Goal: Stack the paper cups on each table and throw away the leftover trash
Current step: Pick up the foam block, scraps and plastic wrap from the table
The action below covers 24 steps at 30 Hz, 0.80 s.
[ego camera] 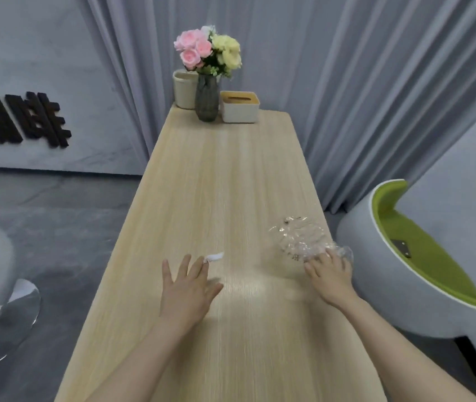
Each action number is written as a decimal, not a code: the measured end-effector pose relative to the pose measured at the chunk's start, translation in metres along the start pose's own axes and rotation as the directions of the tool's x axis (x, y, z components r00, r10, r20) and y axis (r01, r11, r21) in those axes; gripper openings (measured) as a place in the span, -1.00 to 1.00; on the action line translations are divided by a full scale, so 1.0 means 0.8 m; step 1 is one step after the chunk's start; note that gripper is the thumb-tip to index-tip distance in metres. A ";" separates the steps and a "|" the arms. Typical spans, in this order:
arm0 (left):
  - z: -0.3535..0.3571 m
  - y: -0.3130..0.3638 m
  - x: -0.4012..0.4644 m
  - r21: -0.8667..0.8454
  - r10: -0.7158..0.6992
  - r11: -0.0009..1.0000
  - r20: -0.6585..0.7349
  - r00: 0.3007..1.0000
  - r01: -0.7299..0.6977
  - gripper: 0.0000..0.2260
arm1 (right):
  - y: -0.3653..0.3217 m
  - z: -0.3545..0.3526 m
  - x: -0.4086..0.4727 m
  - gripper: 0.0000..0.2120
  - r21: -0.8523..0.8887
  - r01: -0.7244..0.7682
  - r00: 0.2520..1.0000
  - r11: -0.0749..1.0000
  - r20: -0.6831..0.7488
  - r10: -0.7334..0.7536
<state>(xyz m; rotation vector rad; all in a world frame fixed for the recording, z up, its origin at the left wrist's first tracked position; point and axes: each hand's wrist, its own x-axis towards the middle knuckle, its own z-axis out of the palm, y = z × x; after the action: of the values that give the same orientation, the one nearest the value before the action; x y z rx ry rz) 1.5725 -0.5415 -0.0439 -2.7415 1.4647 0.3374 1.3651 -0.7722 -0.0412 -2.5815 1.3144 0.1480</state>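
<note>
The left hand (186, 288), fingers spread, is reaching a small white scrap (214, 257) lying at one o'clock off its fingertips, while the right hand (331, 274) is pressing crumpled clear plastic (300, 237) at eleven o'clock.

Pale wood-grain table (225, 181), straight blond streaks running lengthwise. Clear crinkled plastic wrap (303, 239) glints silvery-white; a small white scrap (214, 256) sits nearby. Pink and creamy-yellow flowers (207, 50) top a dark grey ribbed vase (207, 100) (2 cream containers flank it). Grey curtains (361, 97); lime-green chair lining (422, 245).
</note>
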 end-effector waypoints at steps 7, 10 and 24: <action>-0.046 0.020 -0.016 0.037 0.239 0.971 -0.093 0.966 -0.237 -0.38 | -0.025 -0.022 -0.136 -0.62 -0.001 -0.171 0.982 0.985 -0.087 0.170; -0.063 0.030 -0.037 0.050 0.383 0.924 -0.117 0.916 -0.380 -0.39 | -0.049 -0.025 -0.202 -0.59 0.016 -0.250 0.959 0.968 -0.134 0.250; -0.055 0.170 -0.250 0.094 0.889 0.456 -0.103 0.447 -0.885 -0.42 | -0.077 0.010 -0.583 -0.51 0.110 -0.719 0.646 0.686 -0.256 0.719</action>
<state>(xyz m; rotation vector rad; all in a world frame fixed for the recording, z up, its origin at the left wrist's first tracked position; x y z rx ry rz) 1.3611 -0.4585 0.0504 -1.6739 2.8224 0.0965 1.1399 -0.3703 0.0532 -1.9502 2.3974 -0.0946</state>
